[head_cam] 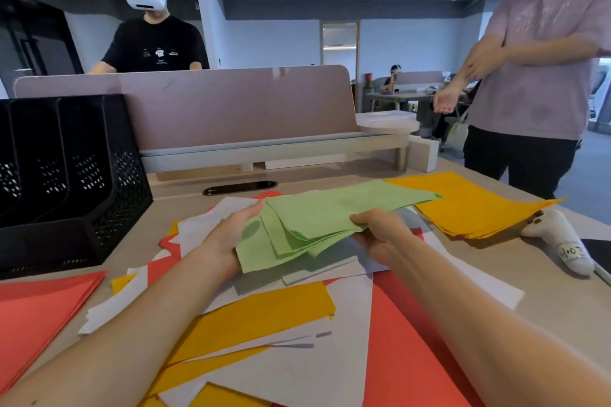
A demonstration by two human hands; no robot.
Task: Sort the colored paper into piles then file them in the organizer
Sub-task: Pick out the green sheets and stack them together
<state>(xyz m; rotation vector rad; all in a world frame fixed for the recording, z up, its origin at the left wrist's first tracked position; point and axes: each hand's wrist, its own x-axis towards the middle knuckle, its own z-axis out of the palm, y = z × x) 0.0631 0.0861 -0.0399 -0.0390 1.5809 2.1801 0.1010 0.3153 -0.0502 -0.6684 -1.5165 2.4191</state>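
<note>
Both my hands hold the green sheets [330,211] above the mixed heap [264,307]: left hand [228,241] and right hand [380,231], fingers [255,209] curled round the near edge, likely squaring the fan before setting it beside the orange pile [472,205].

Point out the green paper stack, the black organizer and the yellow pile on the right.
green paper stack [330,213], head view, middle of the top sheet
black organizer [127,182], head view, perforated right side wall
yellow pile [469,205], head view, middle of its top sheet
</note>
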